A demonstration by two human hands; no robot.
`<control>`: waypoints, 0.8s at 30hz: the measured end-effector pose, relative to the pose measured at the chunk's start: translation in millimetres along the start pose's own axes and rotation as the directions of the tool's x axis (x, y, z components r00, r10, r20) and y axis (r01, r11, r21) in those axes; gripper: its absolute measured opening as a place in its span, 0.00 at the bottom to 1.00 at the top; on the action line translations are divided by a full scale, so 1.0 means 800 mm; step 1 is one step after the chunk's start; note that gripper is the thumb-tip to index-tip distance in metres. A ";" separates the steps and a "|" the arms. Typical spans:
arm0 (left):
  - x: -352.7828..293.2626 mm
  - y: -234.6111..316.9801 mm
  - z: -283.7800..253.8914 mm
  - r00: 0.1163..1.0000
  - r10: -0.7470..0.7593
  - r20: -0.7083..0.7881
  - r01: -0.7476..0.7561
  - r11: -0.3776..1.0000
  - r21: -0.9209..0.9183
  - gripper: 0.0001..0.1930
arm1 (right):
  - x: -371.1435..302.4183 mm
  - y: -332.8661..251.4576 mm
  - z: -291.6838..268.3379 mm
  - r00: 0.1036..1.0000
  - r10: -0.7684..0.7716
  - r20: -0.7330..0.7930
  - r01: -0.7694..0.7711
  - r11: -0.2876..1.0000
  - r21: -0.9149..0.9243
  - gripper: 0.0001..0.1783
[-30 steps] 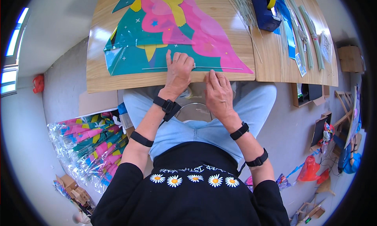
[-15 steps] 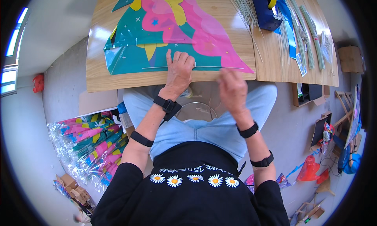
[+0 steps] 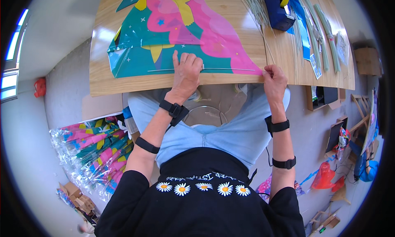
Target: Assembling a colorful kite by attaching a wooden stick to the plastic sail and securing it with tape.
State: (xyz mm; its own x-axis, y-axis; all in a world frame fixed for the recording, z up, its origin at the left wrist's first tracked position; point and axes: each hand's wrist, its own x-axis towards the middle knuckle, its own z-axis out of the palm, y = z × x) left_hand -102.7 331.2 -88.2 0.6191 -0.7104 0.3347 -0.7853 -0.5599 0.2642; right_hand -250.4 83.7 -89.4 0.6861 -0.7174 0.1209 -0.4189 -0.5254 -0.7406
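Observation:
A shiny printed plastic sheet (image 3: 135,58), teal, pink and yellow, lies on the wooden table. Along its near edge runs a thin pale rod (image 3: 230,69). My left hand (image 3: 187,70) rests over the rod and the teal part, most fingers curled under and one pointing away from me. A tiny pale end shows beside its knuckles, but what the fingers enclose is hidden. At the sheet's pointed right corner, my right hand (image 3: 275,78) pinches the pink tip between thumb and fingers, just past the rod's right end.
A dark blue tape dispenser (image 3: 279,10) with yellow tape stands at the back right. Loose thin sticks (image 3: 253,8) and bundled rods (image 3: 327,35) lie around it. Folded colourful sheets in clear plastic (image 3: 98,150) are piled low on the left. The table's front edge (image 3: 135,87) is above my knees.
My right hand has moved right, from over the rod's right part to the sheet's corner, and now pinches it. My left hand has stayed in nearly the same place.

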 end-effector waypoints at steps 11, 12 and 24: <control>0.000 0.000 -0.002 1.000 -0.009 0.023 0.010 0.999 -0.032 0.04 | 0.008 -0.028 0.005 0.996 0.033 0.079 -0.028 0.998 -0.064 0.08; 0.001 0.000 -0.002 1.000 -0.007 0.020 0.008 1.000 -0.027 0.04 | 0.009 -0.030 0.009 0.994 0.053 0.091 -0.047 0.996 -0.070 0.08; -0.009 -0.038 -0.026 0.991 -0.135 0.002 0.135 0.988 -0.070 0.03 | 0.010 -0.031 0.022 0.986 0.129 0.101 -0.101 0.964 -0.246 0.09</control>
State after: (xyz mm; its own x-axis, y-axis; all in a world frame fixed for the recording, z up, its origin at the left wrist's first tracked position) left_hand -83.4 362.1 -79.6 0.7193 -0.6294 0.2941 -0.6929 -0.6191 0.3697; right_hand -224.3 99.2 -81.9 0.6831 -0.7291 -0.0431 -0.6192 -0.5469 -0.5634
